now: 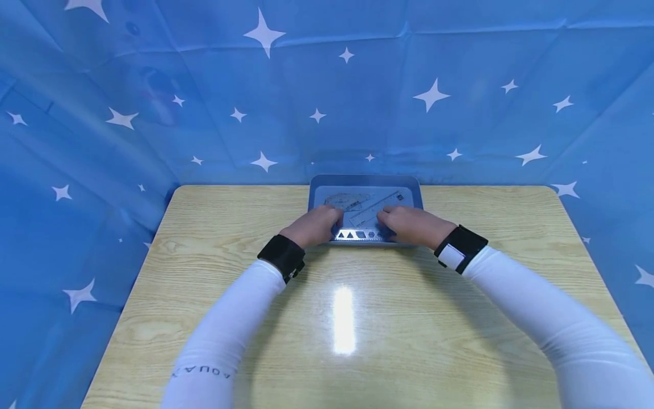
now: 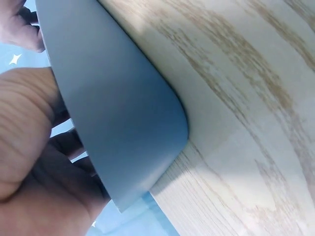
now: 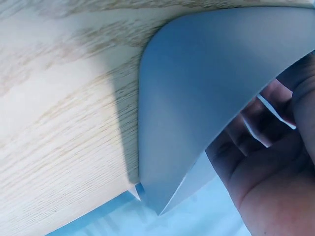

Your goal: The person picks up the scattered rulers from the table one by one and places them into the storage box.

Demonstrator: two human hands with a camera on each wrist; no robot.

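Note:
A blue-grey tray (image 1: 365, 180) sits at the far edge of the table, with clear drawing rulers lying inside. Along its near side runs a clear stencil ruler (image 1: 360, 234) with triangle and other cut-out shapes. My left hand (image 1: 318, 223) reaches over the near left rim, fingers bent down at one end of this ruler. At the other end my right hand (image 1: 409, 225) grips in the same way. In both wrist views the tray wall (image 2: 118, 108) hides the fingertips. Inside the tray, a set square (image 1: 347, 200) and a long ruler (image 1: 375, 209) lie farther back.
The wooden table (image 1: 286, 318) extends in front of and beside the tray. Close behind its far edge hangs a blue cloth (image 1: 306, 79) with white stars. A bright light reflection shows on the tabletop.

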